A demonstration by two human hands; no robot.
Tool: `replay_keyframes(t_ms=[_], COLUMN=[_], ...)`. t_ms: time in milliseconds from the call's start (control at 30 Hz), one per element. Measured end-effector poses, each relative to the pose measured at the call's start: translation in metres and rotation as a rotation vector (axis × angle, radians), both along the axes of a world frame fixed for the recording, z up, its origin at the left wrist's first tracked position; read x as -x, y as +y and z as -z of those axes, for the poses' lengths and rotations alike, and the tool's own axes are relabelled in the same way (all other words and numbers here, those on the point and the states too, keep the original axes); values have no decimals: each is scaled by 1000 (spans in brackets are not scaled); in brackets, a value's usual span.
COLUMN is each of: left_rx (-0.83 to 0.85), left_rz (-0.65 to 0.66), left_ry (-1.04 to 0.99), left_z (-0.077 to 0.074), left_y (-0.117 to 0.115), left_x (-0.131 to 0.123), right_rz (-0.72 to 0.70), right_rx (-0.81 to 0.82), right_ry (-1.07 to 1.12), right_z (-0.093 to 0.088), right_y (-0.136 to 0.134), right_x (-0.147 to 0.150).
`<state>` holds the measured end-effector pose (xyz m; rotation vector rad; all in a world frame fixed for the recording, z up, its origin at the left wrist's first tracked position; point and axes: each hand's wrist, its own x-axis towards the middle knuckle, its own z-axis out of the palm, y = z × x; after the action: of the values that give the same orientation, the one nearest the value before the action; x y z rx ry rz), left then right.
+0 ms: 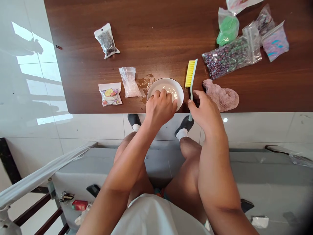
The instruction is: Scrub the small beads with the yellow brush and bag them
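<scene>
A white bowl (179,88) with a dark rim and clear liquid in it stands at the table's near edge. My left hand (161,107) reaches over its near rim, fingers curled down inside; the fingertips are hidden, and whatever they hold cannot be seen. To the right is a brush (193,73) with yellow bristles and a pale handle. My right hand (204,106) has the handle between thumb and forefinger. The handle's end sticks out past the table edge. Just right of this hand lies a fluffy pink cloth (223,98).
Wet patches (146,81) spread left of the bowl. Further left are a bag of pale pink bits (130,83), a printed packet (110,94) and a bag of dark beads (107,40). A large bag of purple beads (227,57) and a green-filled bag (228,29) lie back right.
</scene>
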<state>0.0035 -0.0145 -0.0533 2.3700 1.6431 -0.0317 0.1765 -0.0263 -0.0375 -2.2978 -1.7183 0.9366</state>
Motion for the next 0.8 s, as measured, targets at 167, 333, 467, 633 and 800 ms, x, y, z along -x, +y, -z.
replay_keyframes(t_ms=[167, 333, 467, 633, 800], left_rx=[57, 95, 130, 134, 180], left_rz=[20, 48, 68, 131, 138], left_ry=[-12, -20, -24, -10, 4], left_z=[-2, -9, -12, -8, -7], left_y=[-1, -2, -3, -3, -1], left_x=[0, 1, 2, 5, 6], right_rz=[30, 73, 220, 322, 370], right_rx=[11, -35, -107, -183, -213], right_ry=[-170, -197, 30, 265, 378], right_z=[16, 29, 29, 19, 10], right_y=[13, 28, 23, 16, 17], right_x=[10, 6, -7, -4, 3])
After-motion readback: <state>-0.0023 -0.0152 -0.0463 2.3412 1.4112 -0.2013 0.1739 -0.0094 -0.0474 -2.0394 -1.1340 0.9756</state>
